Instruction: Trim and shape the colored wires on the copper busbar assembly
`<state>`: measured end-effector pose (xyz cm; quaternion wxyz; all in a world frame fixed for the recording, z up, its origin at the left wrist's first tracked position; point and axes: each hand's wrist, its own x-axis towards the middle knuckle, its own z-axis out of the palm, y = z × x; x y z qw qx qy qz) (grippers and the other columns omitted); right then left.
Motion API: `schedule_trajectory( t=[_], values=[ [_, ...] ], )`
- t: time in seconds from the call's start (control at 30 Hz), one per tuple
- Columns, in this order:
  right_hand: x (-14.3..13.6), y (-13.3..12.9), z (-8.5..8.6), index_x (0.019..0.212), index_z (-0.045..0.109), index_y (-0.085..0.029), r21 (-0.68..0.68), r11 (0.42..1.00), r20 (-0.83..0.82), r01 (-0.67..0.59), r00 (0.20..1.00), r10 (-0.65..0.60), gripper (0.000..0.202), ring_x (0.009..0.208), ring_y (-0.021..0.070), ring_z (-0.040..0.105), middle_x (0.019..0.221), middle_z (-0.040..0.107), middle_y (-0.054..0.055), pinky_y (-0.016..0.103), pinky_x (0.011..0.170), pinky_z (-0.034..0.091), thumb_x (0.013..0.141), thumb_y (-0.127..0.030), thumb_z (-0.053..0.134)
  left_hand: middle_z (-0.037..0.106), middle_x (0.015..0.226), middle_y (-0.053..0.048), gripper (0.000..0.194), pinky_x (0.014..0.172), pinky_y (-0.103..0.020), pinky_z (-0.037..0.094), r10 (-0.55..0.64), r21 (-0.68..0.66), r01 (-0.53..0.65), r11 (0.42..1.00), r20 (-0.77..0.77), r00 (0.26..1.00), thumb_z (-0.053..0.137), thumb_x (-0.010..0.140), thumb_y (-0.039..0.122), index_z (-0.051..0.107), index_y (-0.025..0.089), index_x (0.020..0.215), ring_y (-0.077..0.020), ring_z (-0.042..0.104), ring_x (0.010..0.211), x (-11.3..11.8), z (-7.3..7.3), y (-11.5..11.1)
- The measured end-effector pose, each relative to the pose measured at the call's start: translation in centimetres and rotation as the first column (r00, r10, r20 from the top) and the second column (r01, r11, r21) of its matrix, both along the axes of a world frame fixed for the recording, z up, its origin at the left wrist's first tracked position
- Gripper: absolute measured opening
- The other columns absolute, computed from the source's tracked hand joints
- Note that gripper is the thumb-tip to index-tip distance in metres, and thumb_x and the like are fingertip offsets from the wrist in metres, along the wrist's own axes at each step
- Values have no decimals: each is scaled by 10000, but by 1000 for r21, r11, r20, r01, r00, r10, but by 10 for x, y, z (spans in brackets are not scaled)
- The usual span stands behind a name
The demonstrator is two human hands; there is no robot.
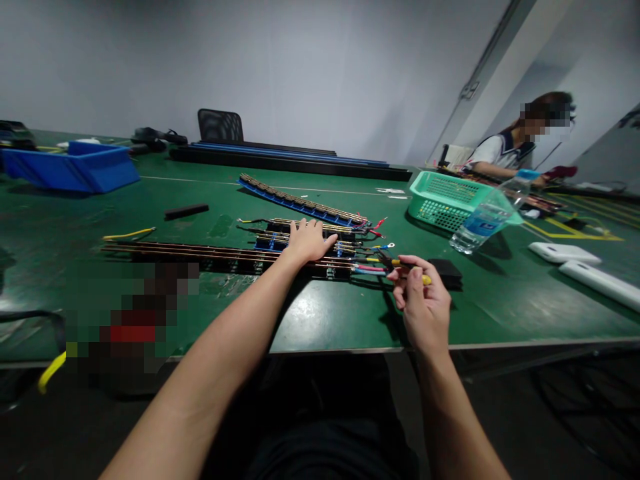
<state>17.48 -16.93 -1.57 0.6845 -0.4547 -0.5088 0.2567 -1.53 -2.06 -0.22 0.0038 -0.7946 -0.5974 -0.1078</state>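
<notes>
My left hand lies with spread fingers on a group of dark strips carrying copper-coloured bars, partly hiding them. My right hand is closed on yellow-handled pliers, whose dark jaws are beside the wire ends at the strips' right side. Pink and blue wires come out of the nearest long strip. One blue wire ends in a ring terminal. Whether the jaws grip a wire I cannot tell. Behind lies a slightly curved blue strip with metal bars and red wires.
A green basket and a tilted-looking water bottle stand to the right, near white cases. A black block lies beyond my right hand. A blue bin is at left; long black rails lie behind. A person sits at far right.
</notes>
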Motion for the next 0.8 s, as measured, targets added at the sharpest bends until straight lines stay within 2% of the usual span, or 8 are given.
schedule_trajectory(
  t=[0.17, 0.33, 0.43, 0.57, 0.67, 0.8],
  values=[
    [4, 17, -7, 1138, 639, -178, -26, 999, 68, 40, 997, -39, 469, 444, 56, 427, 771, 667, 1, 202, 417, 329, 949, -606, 607, 544, 1523, -158, 654, 1206, -571, 276, 2, -1, -2, 1000, 8, 1000, 325, 1040, 610, 572, 149, 1432, -370, 437, 1429, 0, 0, 0],
    [5, 31, -3, 1063, 689, -158, -80, 989, 253, 124, 962, -101, 451, 495, 105, 485, 651, 614, -17, 236, 489, 395, 929, -584, 625, 540, 1526, -162, 662, 1203, -561, 280, 6, -8, -6, 1000, 11, 1000, 327, 1034, 620, 572, 152, 1434, -370, 438, 1428, 0, 0, 0],
    [4, 32, -4, 986, 730, -170, -41, 989, 398, 140, 910, -113, 368, 543, 129, 533, 636, 630, -5, 255, 557, 434, 922, -522, 645, 545, 1522, -159, 656, 1203, -555, 279, 6, -4, -6, 1000, 11, 1000, 327, 1034, 623, 572, 164, 1434, -367, 442, 1426, 0, 0, 0],
    [0, 28, -12, 931, 784, -200, -21, 998, 616, 63, 787, -37, 284, 496, 123, 498, 588, 618, -18, 256, 538, 395, 855, -467, 723, 537, 1531, -160, 652, 1207, -558, 269, 9, -7, -9, 1000, 15, 1000, 333, 1035, 616, 569, 164, 1440, -374, 428, 1439, 1, 0, -1],
    [-2, 26, -16, 966, 798, -191, -21, 997, 620, 68, 783, -40, 314, 474, 120, 476, 561, 598, -23, 256, 524, 383, 858, -477, 728, 528, 1541, -155, 651, 1212, -559, 261, 8, -15, -8, 1000, 18, 1000, 335, 1035, 613, 563, 163, 1447, -375, 411, 1454, 1, 1, -1],
    [-1, 24, -13, 977, 776, -176, 10, 989, 499, 147, 856, -133, 340, 582, 139, 562, 747, 711, 33, 255, 578, 444, 890, -493, 690, 538, 1529, -164, 667, 1209, -573, 266, 0, -8, 0, 1000, 16, 1000, 327, 1033, 619, 569, 149, 1440, -379, 420, 1444, 0, 0, 0]
  ],
)
